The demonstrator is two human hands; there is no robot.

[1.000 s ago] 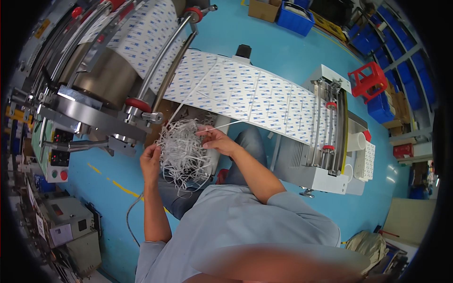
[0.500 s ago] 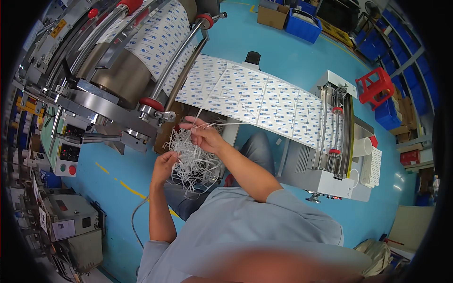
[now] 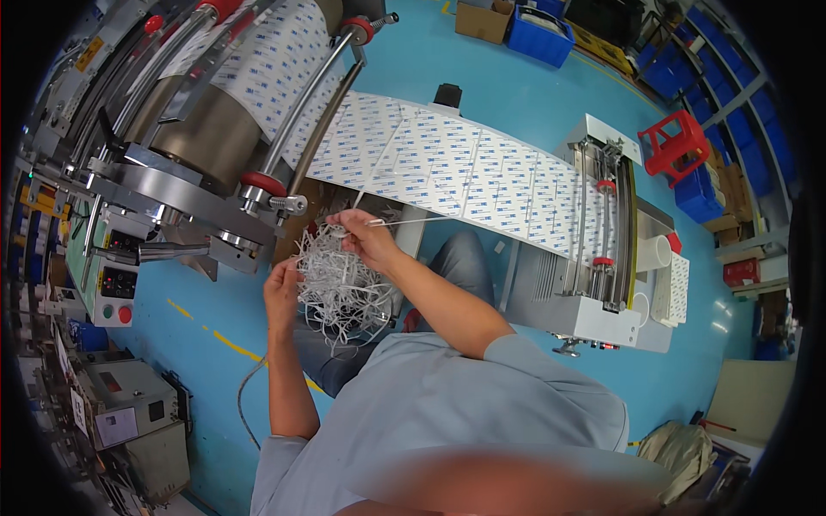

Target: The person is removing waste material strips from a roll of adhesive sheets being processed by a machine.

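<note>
A tangled heap of thin white strips (image 3: pixel 344 297) hangs in front of my knees, below the printed white web (image 3: pixel 430 159). My right hand (image 3: pixel 368 239) is closed at the top of the heap, its fingers round the strips. From it one taut strip runs right to the web's near edge, and another goes up to the web. At the heap's left side my left hand (image 3: pixel 282 291) pinches with bent fingers against the strips. What lies between those fingertips is too small to make out fully.
At the left stands a machine with a large metal roller (image 3: pixel 191 129) and a control box (image 3: pixel 119 292). The web runs right into a second machine (image 3: pixel 594 318) with red-collared rollers. A red stool (image 3: pixel 675 146) and a blue bin (image 3: pixel 540 36) stand farther off.
My right hand's fingers have curled closed from a more spread pose. My left hand has moved slightly left and up. The whole view has shifted a little.
</note>
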